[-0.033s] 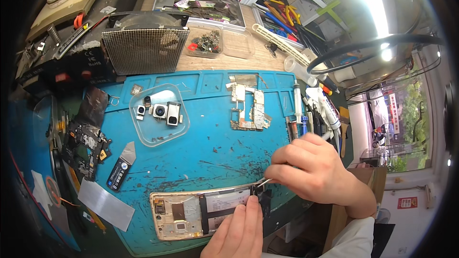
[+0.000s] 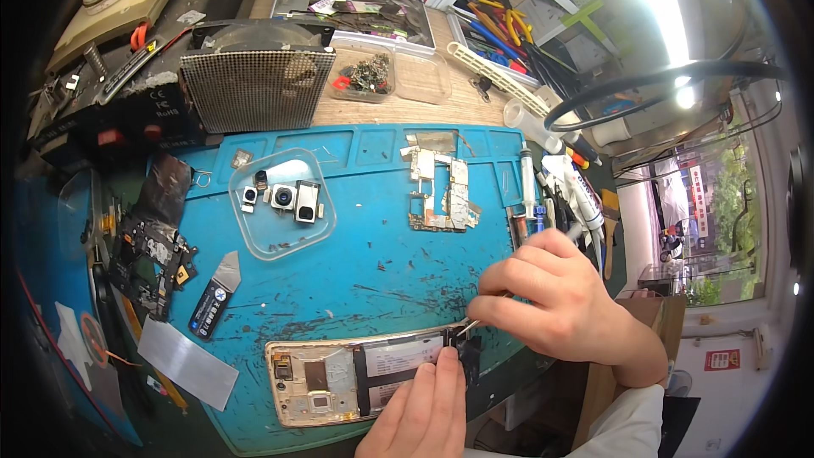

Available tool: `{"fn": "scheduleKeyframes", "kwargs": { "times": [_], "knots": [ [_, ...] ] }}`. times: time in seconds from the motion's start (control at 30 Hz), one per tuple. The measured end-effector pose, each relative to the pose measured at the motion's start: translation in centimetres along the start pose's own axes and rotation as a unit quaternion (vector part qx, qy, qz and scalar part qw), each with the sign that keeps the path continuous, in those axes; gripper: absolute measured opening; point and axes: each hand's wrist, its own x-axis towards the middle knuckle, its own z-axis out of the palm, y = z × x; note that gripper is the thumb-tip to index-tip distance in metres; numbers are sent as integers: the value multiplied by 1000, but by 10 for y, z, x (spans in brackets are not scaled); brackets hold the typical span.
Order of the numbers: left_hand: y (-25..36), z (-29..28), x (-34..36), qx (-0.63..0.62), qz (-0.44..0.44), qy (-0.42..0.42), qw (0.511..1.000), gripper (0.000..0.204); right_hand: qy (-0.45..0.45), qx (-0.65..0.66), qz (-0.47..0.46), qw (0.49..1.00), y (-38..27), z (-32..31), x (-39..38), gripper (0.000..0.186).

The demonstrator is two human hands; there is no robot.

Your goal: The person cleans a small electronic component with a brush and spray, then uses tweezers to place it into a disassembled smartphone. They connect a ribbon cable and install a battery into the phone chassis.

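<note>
An opened phone (image 2: 339,390) lies near the front edge of the mat, its gold frame and inner parts exposed. My left hand (image 2: 420,416) rests on its right end, fingers stretched out flat beside the battery (image 2: 398,360). From the right, my right hand (image 2: 551,293) is closed around a thin metal tool (image 2: 467,329). The tool's narrow tip is at the phone's upper right corner, beside dark strips. Whether the tip touches a part there is too small to tell. A black flap (image 2: 471,360) shows at the phone's right end.
On the blue mat (image 2: 356,276) are a clear tray (image 2: 288,248) with camera modules, a circuit board (image 2: 458,191), a black-handled blade (image 2: 212,305) and a metal sheet (image 2: 188,365). A syringe (image 2: 527,182) and pens line the right side. A mesh-fronted fan box (image 2: 254,89) stands behind.
The tool in my right hand has tilted, and its tip sits slightly lower and more to the left. Its back end now shows above my knuckles. My left hand stays in place.
</note>
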Motion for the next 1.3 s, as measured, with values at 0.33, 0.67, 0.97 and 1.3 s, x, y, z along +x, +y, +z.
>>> {"fn": "scheduleKeyframes", "kwargs": {
  "times": [0.33, 0.67, 0.97, 1.3],
  "knots": [
    [-1, 0, -1, -2, 7, 2, 1000, 27, 3, -14, -11, 1000, -1, 4, 4, 14],
    [1, 3, -1, -2, 1, 11, 1000, 25, 2, 8, -7, 1000, -1, 7, 4, 14],
    [0, 1, 1, -16, -4, 9, 1000, 23, -2, 2, -11, 1000, -2, 4, 4, 15],
    [0, 2, 1, -8, -4, 10, 1000, 24, 0, 67, -1, 998, 4, 9, 4, 15]
  ]
}}
